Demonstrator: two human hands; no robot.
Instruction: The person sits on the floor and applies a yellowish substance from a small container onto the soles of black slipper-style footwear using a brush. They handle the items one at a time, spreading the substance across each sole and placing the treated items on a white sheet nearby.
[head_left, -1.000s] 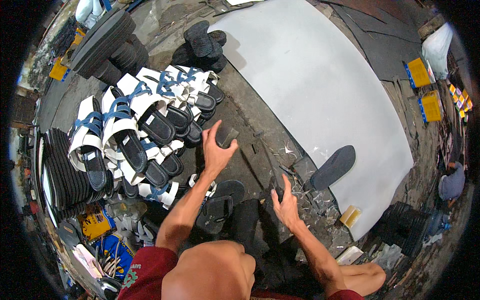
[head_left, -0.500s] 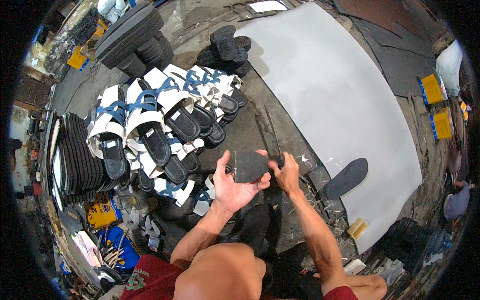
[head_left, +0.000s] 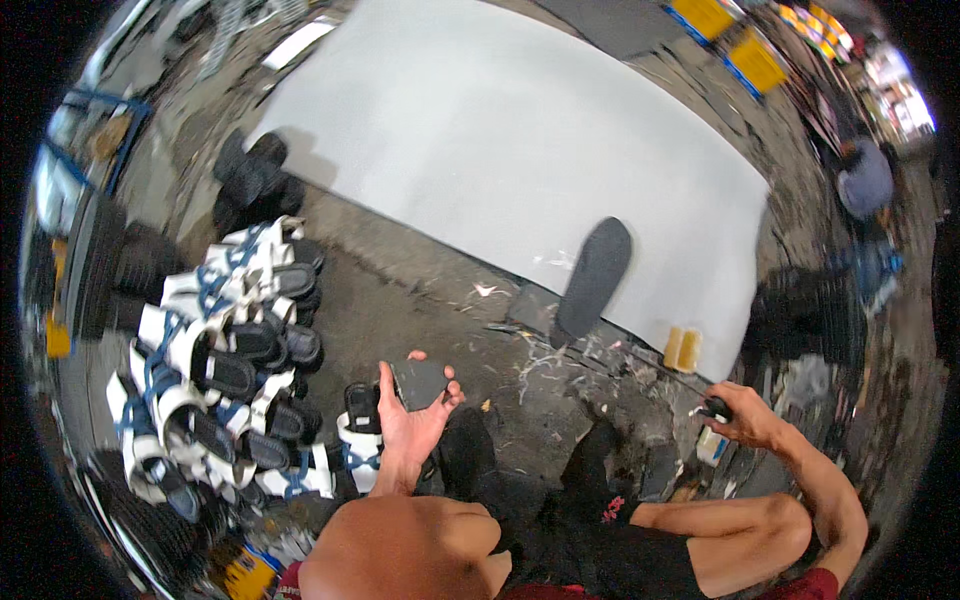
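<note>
My left hand (head_left: 408,430) grips a flat dark grey slab (head_left: 421,385) by its edges, with the fingers curled round it. Well apart from it on the right, my right hand (head_left: 748,418) is closed on a long thin tool with a black handle (head_left: 716,408). Its dark shaft points up and left, past the near edge of a pale grey sheet (head_left: 480,130); whether it is a knife I cannot make out. A black shoe sole (head_left: 600,270) lies partly over that same edge. Two yellowish blocks (head_left: 682,349) sit near the sheet's right corner.
Several white and blue sandals (head_left: 230,370) with black footbeds are piled at the left. Behind them is a bundle of black pieces (head_left: 255,180). Scraps litter the floor between my feet and the sheet. Yellow and blue boxes (head_left: 752,62) stand beyond it, and a person (head_left: 866,180) is far right.
My view has turned to the right. My right hand has swung away from the slab to the right, taking the thin tool with it. The slab stays in my left hand.
</note>
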